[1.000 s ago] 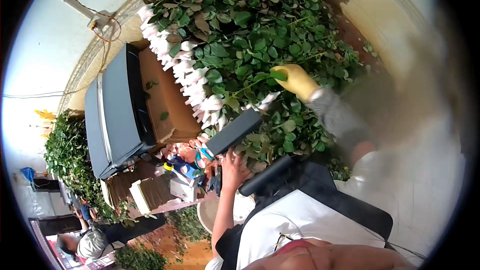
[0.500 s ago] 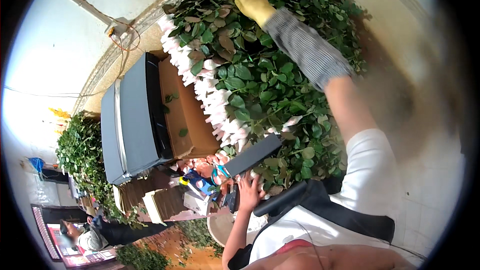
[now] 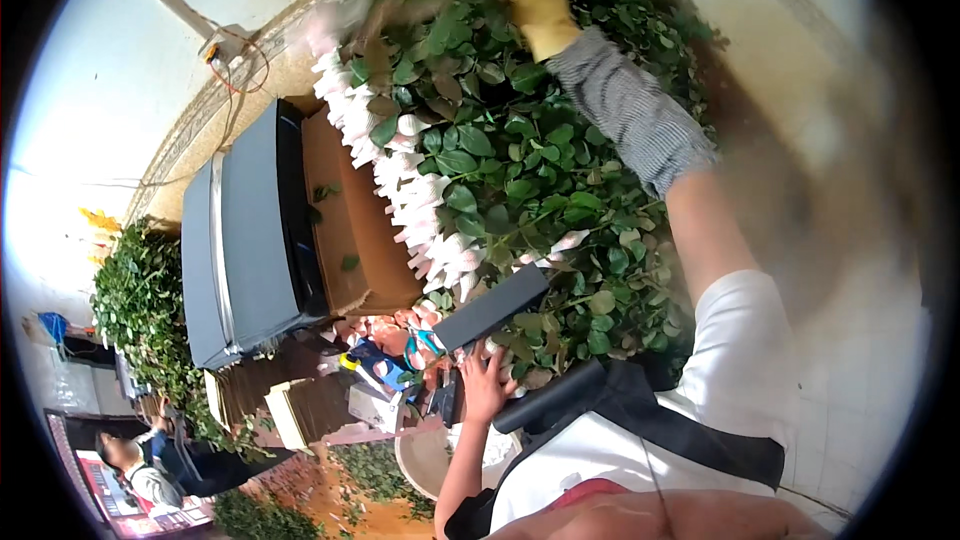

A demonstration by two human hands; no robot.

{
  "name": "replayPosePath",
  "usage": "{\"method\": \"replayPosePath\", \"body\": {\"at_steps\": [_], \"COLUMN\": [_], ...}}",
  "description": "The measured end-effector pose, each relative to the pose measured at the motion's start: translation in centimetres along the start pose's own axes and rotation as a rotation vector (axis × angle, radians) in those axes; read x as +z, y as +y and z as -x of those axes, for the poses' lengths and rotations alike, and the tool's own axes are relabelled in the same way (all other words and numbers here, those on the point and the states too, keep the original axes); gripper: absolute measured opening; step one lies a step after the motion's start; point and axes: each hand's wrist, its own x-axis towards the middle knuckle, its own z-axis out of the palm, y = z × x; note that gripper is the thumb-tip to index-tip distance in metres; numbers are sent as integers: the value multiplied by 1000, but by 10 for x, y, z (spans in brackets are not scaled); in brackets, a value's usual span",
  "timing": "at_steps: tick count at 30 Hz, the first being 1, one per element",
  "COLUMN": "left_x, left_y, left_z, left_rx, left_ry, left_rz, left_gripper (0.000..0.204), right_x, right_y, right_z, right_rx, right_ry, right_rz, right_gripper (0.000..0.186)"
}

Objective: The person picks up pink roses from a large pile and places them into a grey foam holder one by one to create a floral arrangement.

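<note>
My right hand (image 3: 535, 5), in a yellow glove with a grey knitted cuff, is closed at the far end of a large heap of leafy rose stems (image 3: 540, 150). Motion-smeared leaves stretch leftward from it to a blurred pale head, so it seems to grip a rose stem. Pale pink-white sleeved rose heads (image 3: 400, 190) line the heap's left side. My bare left hand (image 3: 485, 380) rests at the near edge with its fingers spread, by a dark grey oblong block (image 3: 492, 308). What lies under its fingertips is partly hidden.
An open cardboard box (image 3: 355, 210) with a grey-blue cover (image 3: 255, 235) stands left of the heap. Scissors with teal handles (image 3: 425, 342), stacked cardboard sheets (image 3: 300, 412) and a pale bucket (image 3: 425, 465) are nearby. Another person (image 3: 150, 470) stands at lower left.
My gloved right hand has shifted slightly right and closed, and leaves beside it now blur with motion. My left hand stays by the block. The whole view has shifted a little.
</note>
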Motion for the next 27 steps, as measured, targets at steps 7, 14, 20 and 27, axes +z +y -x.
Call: {"method": "replayPosePath", "body": {"at_steps": [7, 14, 20, 27], "left_x": [7, 12, 4, 15], "left_y": [-8, -9, 2, -8], "left_z": [5, 10, -3, 5], "left_rx": [-55, -32, 9, 5], "left_ry": [26, 132, 159, 228], "left_rz": [-12, 3, 130, 207], "left_gripper": [76, 80, 65, 56], "right_x": [-151, -269, -262, -237], "right_y": [20, -57, -97, -137], "right_z": [52, 117, 262, 334], "right_rx": [832, 948, 452, 87], "right_ry": [198, -514, -1143, -936], "right_rz": [-1295, -1108, -798, -247], "right_gripper": [26, 28, 28, 44]}}
